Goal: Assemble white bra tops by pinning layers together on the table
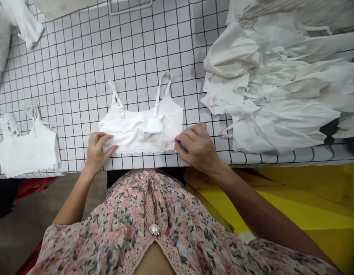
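Observation:
A white bra [136, 131] lies on the checked cloth in front of me, its two straps pointing away and its band wrinkled across the middle. My left hand [98, 151] rests at its lower left corner, thumb and fingers apart on the fabric. At the lower right corner my right hand [198, 147] is closed, pinching the edge between thumb and fingers. Farther left lies a stack of white bras [29, 149] with the straps pointing away.
A large heap of white garments [280, 84] covers the table's right side. The table's checked cloth [131, 49] reaches the near edge. Yellow boxes [280, 206] stand below on the right. A white wire frame [131, 10] and more white fabric [28, 26] are at the back.

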The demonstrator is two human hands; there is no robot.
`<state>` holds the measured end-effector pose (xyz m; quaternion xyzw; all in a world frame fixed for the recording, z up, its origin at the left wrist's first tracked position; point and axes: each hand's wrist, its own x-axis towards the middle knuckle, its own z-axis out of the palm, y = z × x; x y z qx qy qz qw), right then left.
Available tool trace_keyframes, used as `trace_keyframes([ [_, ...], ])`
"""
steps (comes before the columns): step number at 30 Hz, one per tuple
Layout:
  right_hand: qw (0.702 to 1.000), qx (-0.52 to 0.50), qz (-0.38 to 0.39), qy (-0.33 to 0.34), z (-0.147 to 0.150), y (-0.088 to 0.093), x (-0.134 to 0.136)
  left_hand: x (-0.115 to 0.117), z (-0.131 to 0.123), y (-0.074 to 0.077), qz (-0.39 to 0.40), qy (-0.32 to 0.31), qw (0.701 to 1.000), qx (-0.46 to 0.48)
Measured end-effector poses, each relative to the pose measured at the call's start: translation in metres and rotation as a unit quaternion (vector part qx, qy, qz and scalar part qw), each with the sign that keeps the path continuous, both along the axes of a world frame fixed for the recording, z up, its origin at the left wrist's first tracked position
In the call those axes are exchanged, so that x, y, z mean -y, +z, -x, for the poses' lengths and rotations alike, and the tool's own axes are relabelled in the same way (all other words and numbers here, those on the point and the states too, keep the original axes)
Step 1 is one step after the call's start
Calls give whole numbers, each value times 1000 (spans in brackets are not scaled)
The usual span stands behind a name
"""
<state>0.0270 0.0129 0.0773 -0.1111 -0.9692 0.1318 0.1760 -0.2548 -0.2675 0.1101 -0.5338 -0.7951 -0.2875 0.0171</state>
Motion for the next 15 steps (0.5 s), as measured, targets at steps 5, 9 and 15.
trace_keyframes([
  [5, 997, -23, -17, -74, -14, -5, 0, 21, -7, -19, 28, 51, 998, 7],
  [9, 999, -7, -20, -47, -15, -3, 10, 23, -12, -16, 43, 37, 998, 15],
  [15, 991, -114, 33, -63, -13, -22, 15, 20, -8, -18, 27, 38, 997, 54],
])
